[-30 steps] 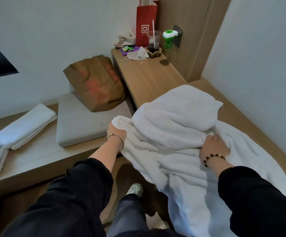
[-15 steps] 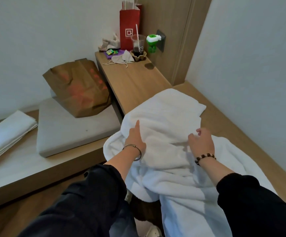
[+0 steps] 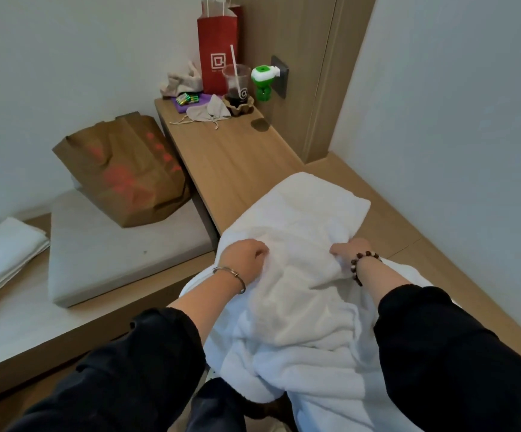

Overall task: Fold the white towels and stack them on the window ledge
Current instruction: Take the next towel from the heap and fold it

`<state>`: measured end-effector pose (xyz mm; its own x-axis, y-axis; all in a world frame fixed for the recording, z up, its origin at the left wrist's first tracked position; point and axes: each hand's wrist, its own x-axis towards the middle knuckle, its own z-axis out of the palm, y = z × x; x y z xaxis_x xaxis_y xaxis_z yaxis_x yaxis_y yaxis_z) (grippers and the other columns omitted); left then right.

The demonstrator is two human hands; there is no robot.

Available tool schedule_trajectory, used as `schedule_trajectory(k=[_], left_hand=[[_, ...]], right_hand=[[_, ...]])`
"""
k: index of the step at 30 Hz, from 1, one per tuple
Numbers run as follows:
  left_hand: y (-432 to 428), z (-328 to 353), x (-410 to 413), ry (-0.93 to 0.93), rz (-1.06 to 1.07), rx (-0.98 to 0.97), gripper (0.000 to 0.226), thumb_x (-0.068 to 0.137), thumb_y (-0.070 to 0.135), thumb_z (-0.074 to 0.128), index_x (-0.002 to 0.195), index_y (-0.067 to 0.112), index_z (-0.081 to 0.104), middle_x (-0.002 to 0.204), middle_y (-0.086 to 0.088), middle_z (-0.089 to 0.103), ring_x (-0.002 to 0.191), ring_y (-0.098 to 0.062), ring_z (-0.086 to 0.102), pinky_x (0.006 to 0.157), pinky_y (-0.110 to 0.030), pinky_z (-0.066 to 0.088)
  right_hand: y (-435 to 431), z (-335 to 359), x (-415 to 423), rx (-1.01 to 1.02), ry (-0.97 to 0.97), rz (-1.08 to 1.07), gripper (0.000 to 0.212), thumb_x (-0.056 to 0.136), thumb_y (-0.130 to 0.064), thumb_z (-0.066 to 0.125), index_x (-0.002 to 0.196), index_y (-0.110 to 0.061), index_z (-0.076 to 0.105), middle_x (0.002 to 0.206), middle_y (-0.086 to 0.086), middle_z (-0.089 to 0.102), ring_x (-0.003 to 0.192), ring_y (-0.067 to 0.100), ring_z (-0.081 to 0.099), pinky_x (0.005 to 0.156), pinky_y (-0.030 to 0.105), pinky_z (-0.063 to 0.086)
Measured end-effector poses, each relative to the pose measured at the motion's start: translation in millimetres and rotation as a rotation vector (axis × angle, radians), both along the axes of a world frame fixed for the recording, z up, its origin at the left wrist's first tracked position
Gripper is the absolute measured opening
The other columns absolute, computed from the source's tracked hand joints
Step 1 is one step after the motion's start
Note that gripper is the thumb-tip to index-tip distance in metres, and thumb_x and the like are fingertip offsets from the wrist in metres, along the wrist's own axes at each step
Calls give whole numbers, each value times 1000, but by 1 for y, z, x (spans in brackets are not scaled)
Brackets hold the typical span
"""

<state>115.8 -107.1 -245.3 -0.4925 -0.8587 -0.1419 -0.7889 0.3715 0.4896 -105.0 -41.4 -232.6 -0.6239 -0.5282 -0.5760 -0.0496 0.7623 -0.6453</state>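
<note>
A large white towel (image 3: 296, 232) lies rumpled on the wooden desk top (image 3: 231, 163), its lower part hanging over the near edge. My left hand (image 3: 243, 252) rests on the towel's left side with fingers curled into the cloth. My right hand (image 3: 351, 249) pinches a fold of the same towel on the right. A folded white towel (image 3: 2, 254) lies at the far left on the low ledge (image 3: 13, 332).
A grey cushion (image 3: 112, 260) sits on the ledge with a brown paper bag (image 3: 125, 169) leaning behind it. At the desk's far end stand a red gift bag (image 3: 218, 54), a drink cup with a straw (image 3: 237, 85), a green plug-in device (image 3: 262, 82) and small cloths.
Both hands have moved from the towel's lower edges up onto its middle and closed on the cloth. The view has shifted right, so the folded towel sits at the left edge.
</note>
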Motion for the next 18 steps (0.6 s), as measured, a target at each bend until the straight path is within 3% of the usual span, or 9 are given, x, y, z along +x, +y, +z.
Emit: schedule_trajectory(k=[1, 3, 5, 7, 10, 12, 14, 15, 18], left_hand=[[-10, -3, 1, 12, 63, -101, 29, 92, 10, 47, 113, 14, 68, 119, -1, 62, 115, -23, 52, 91, -28, 39], [-32, -12, 1, 53, 247, -110, 36, 94, 18, 51, 129, 15, 56, 133, -5, 52, 125, -27, 42, 98, -34, 38], [-50, -18, -4, 101, 440, 162, 55, 94, 36, 51, 143, 15, 37, 140, -9, 43, 128, -30, 40, 98, -38, 38], [-64, -22, -14, 165, 486, 397, 54, 92, 42, 53, 134, 10, 43, 125, -12, 53, 114, -32, 51, 84, -34, 40], [-64, -18, -31, 265, 376, 499, 17, 86, 18, 63, 96, 6, 56, 88, -7, 55, 73, -20, 52, 60, -20, 39], [-50, -11, -40, 315, 216, 527, 27, 82, -5, 61, 107, 3, 65, 95, -9, 58, 72, -12, 50, 53, -6, 37], [-34, -9, -49, 346, -15, 453, 43, 77, -16, 51, 110, 5, 69, 109, -9, 62, 90, -10, 51, 66, 1, 36], [-23, -8, -54, 327, -156, 414, 46, 76, -17, 48, 107, 7, 71, 116, -8, 61, 98, -8, 49, 74, 2, 32], [-7, -15, -64, 278, -304, 503, 52, 78, -14, 43, 110, 15, 71, 125, 4, 56, 111, -1, 46, 93, -3, 30]], right_hand=[[-3, 2, -2, -49, 22, -39, 11, 85, -2, 57, 75, -4, 54, 75, 8, 51, 71, 25, 45, 48, 26, 31], [-6, 7, -9, -88, 52, -49, 33, 85, 7, 49, 59, -11, 41, 63, 2, 42, 63, 20, 40, 45, 24, 24], [-9, 17, -12, -60, 84, -27, 30, 86, 5, 48, 61, -11, 42, 67, 3, 45, 58, 16, 39, 46, 23, 26], [-12, 18, -20, -18, 28, -57, 8, 89, -7, 51, 87, -1, 56, 94, 11, 54, 75, 22, 52, 58, 25, 37], [-18, 16, -26, -39, -206, -169, 73, 87, -45, 60, 143, -6, 35, 142, 11, 41, 122, 32, 45, 92, 36, 40], [-24, 10, -26, 2, -280, -214, 109, 61, -72, 67, 145, -12, 34, 144, 9, 42, 109, 30, 54, 88, 38, 46], [-35, -1, -29, 47, -263, -212, 115, 43, -78, 70, 133, -10, 47, 117, 8, 60, 79, 24, 56, 69, 33, 47], [-38, -4, -27, 62, -209, -181, 106, 47, -76, 72, 126, -10, 48, 109, 8, 61, 79, 24, 56, 68, 32, 46], [-43, 0, -6, 184, -87, -101, 104, 61, -59, 76, 140, -7, 33, 126, 12, 54, 96, 27, 56, 69, 33, 48]])
